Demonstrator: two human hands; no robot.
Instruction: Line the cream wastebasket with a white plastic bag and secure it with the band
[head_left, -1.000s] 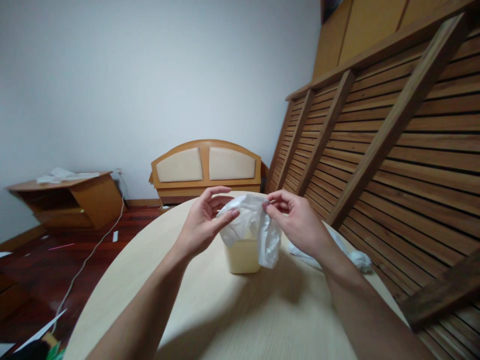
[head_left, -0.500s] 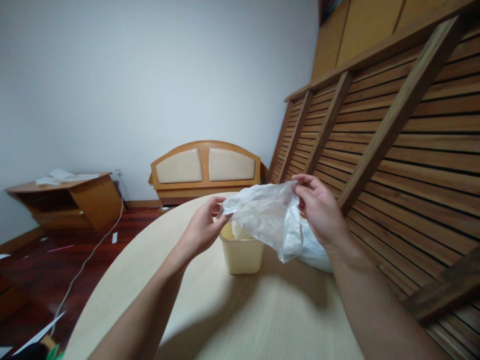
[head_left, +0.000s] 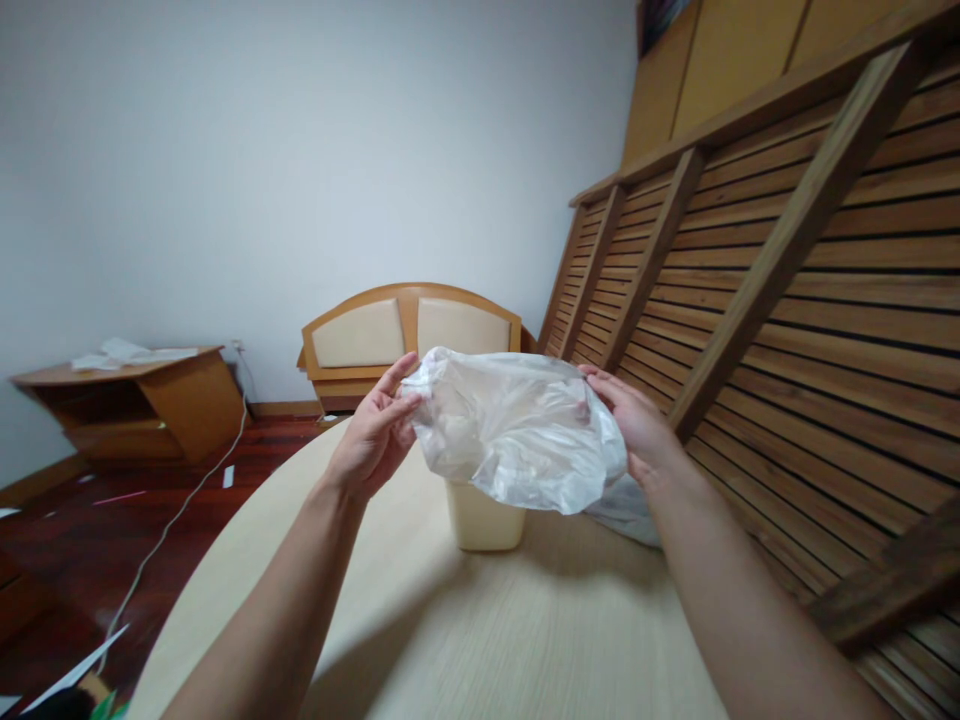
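A thin white plastic bag (head_left: 525,430) is stretched between my two hands, above a cream plastic bin (head_left: 487,520). My left hand (head_left: 379,425) pinches the bag's left edge between thumb and fingers. On the other side, my right hand (head_left: 630,420) grips its right edge, with some fingers hidden behind the film. The bag covers the bin's top, so the rim and inside cannot be seen. More white plastic (head_left: 626,510) lies on the table beneath my right hand, partly hidden by the bag and my wrist.
The round pale table (head_left: 420,620) carries the bin. Wooden slatted panels (head_left: 825,330) lean close on the right. Behind the table stands a headboard (head_left: 412,370). A low wooden cabinet (head_left: 165,410) is at the left, with a white cable (head_left: 187,500) across the floor.
The bag has been spread wider and now hides the bin's top. My left hand has moved left and slightly up with its edge; my right hand has shifted only a little.
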